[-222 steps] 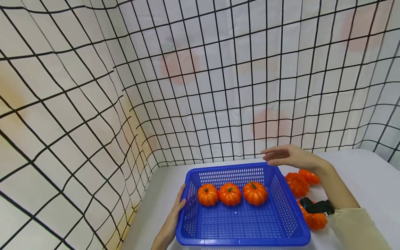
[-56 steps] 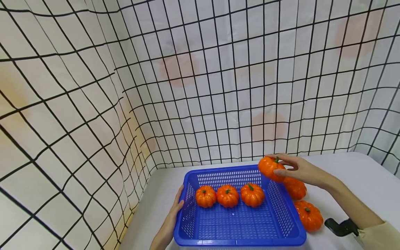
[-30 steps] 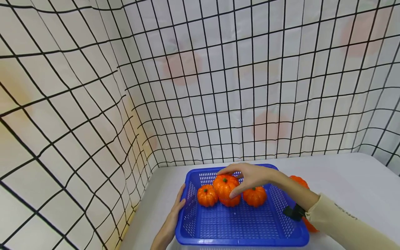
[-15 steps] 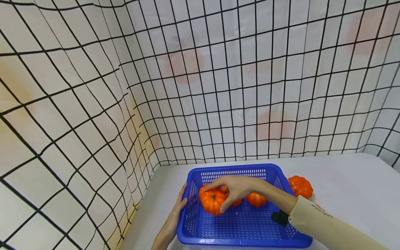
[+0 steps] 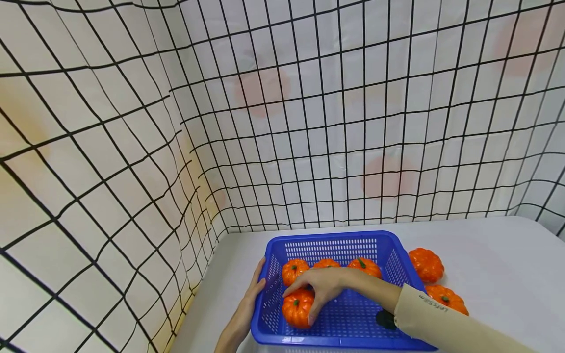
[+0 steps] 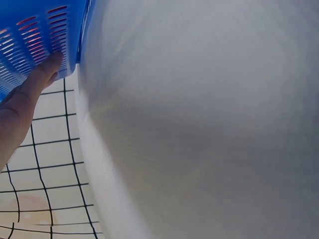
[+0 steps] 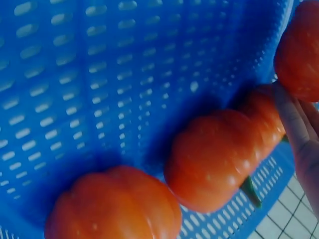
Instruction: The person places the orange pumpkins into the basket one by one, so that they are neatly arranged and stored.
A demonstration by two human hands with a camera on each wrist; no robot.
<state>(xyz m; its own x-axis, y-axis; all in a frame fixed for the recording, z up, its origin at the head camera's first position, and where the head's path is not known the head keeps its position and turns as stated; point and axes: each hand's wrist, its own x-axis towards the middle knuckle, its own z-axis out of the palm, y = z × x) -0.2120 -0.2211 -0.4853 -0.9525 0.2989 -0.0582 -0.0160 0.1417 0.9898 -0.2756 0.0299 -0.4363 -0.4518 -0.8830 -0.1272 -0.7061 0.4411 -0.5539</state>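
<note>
In the head view my right hand (image 5: pixel 324 287) holds a small orange pumpkin (image 5: pixel 296 310) with a green stem, thumb and fingers around its sides. That pumpkin is at the front left inside a blue plastic basket (image 5: pixel 344 341). Behind it three more pumpkins form a row: a left pumpkin (image 5: pixel 294 270), a middle pumpkin (image 5: pixel 326 264) partly hidden by my hand, and a right pumpkin (image 5: pixel 364 267). The right wrist view shows the held pumpkin (image 7: pixel 301 55) at its upper right edge. My left hand (image 5: pixel 242 311) rests on the basket's outer left wall, its fingers (image 6: pixel 42 74) extended against the slots.
On the white table (image 5: pixel 494 260), right of the basket, lie a pumpkin (image 5: pixel 426 264) and another pumpkin (image 5: pixel 448 298), the latter partly covered by the right sleeve (image 5: pixel 434 314). Black netting (image 5: pixel 326 137) over white sheeting stands behind and on the left.
My right hand has picked up a pumpkin from the right of the basket, carried it left over the row and lowered it at the front left. The left hand stays at the basket's side.
</note>
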